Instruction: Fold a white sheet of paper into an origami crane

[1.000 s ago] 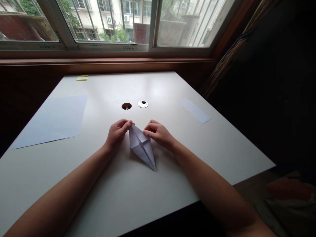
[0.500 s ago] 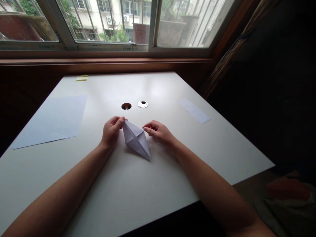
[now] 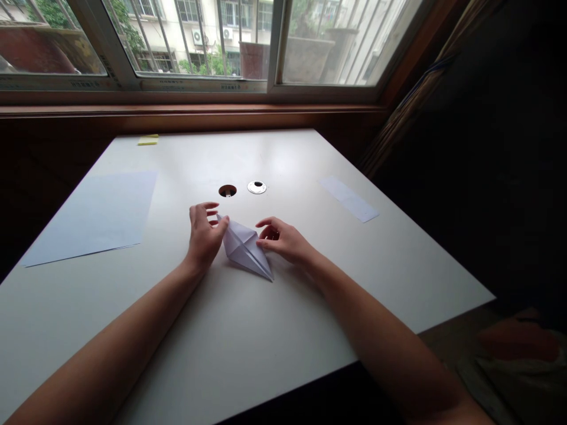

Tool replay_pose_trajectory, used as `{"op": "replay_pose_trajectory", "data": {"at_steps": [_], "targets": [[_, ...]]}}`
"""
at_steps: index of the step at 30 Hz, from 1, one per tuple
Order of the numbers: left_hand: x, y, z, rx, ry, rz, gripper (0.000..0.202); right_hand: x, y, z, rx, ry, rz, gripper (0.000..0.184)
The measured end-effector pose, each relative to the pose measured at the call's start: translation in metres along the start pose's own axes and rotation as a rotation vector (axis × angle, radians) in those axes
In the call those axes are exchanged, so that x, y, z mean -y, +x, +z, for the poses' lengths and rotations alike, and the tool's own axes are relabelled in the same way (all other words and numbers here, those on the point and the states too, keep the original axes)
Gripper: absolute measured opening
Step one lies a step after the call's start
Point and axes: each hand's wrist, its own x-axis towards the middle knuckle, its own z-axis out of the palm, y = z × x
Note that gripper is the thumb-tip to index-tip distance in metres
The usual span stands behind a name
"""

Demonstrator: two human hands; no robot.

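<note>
A folded white paper (image 3: 243,243), shaped like a long diamond with creases crossing in its middle, lies at a slant over the desk between my hands. My left hand (image 3: 206,230) has its thumb on the upper left part of the paper, with the pointed tip between thumb and fingers; the other fingers are loosely spread. At the paper's right corner, the thumb of my right hand (image 3: 283,239) touches the edge, while its curved fingers stay apart from the thumb. The paper's lower point is free and faces toward me, to the right. Its underside is hidden.
On the white desk (image 3: 212,354), large paper sheets (image 3: 97,212) lie at left and a narrow paper strip (image 3: 349,199) at right. Ahead are a cable hole (image 3: 227,190) and its round cover (image 3: 257,187). Yellow sticky notes (image 3: 147,140) sit near the back edge.
My left fingers have spread from their pinch, and the left thumb has slid onto the paper. The paper's lower point has shifted slightly away from me. My right thumb now overlaps the paper's right edge.
</note>
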Motion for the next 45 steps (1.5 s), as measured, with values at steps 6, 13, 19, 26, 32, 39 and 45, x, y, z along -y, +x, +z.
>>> {"op": "replay_pose_trajectory", "data": {"at_steps": [6, 13, 19, 26, 32, 39, 45], "targets": [[-0.008, -0.007, 0.0, 0.397, 0.244, 0.547, 0.025, -0.001, 0.0, -0.001, -0.059, -0.226, -0.06, 0.026], [0.001, -0.018, 0.009, 0.729, 0.399, 0.487, 0.05, -0.009, 0.003, -0.013, -0.223, -0.419, -0.073, 0.007], [0.001, -0.023, 0.011, 0.621, 0.554, 0.364, 0.074, -0.007, 0.002, -0.01, -0.112, -0.425, -0.144, 0.017], [-0.006, -0.02, 0.008, 0.555, 0.537, 0.377, 0.048, -0.002, 0.001, -0.003, -0.028, -0.377, -0.099, 0.024], [-0.002, -0.019, 0.008, 0.497, 0.463, 0.415, 0.022, 0.005, -0.001, -0.001, 0.008, -0.319, -0.081, 0.022], [0.0, -0.013, 0.008, 0.422, 0.358, 0.357, 0.019, 0.011, -0.002, 0.004, -0.007, -0.289, -0.11, 0.006], [-0.003, -0.005, 0.004, 0.359, 0.255, 0.383, 0.019, 0.012, -0.004, -0.005, -0.161, -0.33, -0.183, 0.004]]}}
